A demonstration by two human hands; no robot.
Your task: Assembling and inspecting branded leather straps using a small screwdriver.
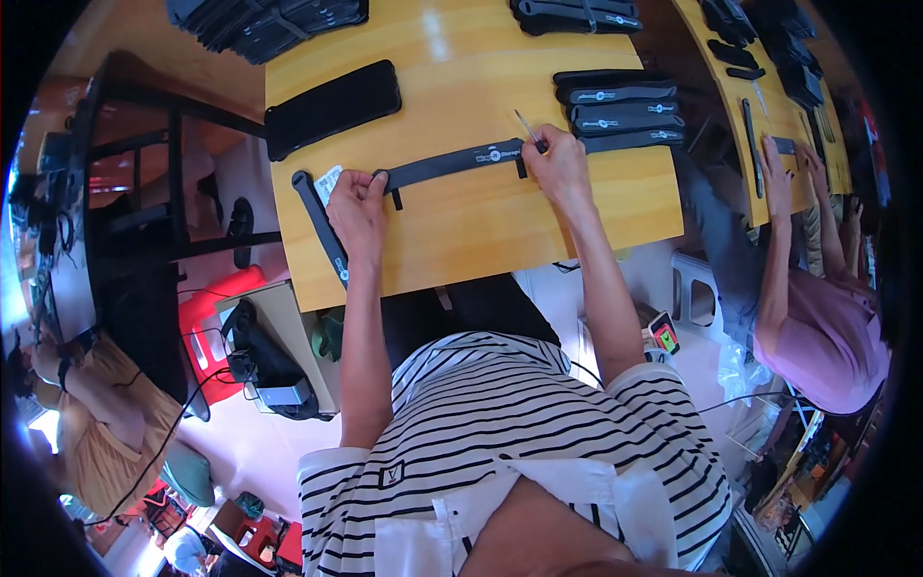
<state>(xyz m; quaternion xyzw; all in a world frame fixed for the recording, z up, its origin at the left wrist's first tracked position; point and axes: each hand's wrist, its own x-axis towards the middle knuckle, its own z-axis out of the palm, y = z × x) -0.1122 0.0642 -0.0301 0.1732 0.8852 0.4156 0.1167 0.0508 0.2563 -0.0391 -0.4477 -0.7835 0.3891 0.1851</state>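
Observation:
A long black strap [447, 167] with pale printing lies across the wooden table. My left hand [358, 216] is closed, pinching the strap's left end between thumb and fingers. Closed round a thin tool with a slim metal tip [523, 123], my right hand [560, 178] rests at the strap's right part; the tool's handle is mostly hidden in the fingers. Two short dark tabs stick out below the strap, one beside each hand. A white printed label [328, 183] sits partly behind my left hand. Another dark strap [320, 227] lies slanting at the table's left edge.
A stack of black straps [620, 111] lies right of my right hand. A flat black pile [334, 108] sits at the left, with bundled straps [264, 27] behind it. A co-worker in a purple top [827, 337] handles straps at the table on the right. A red stool [207, 337] stands lower left.

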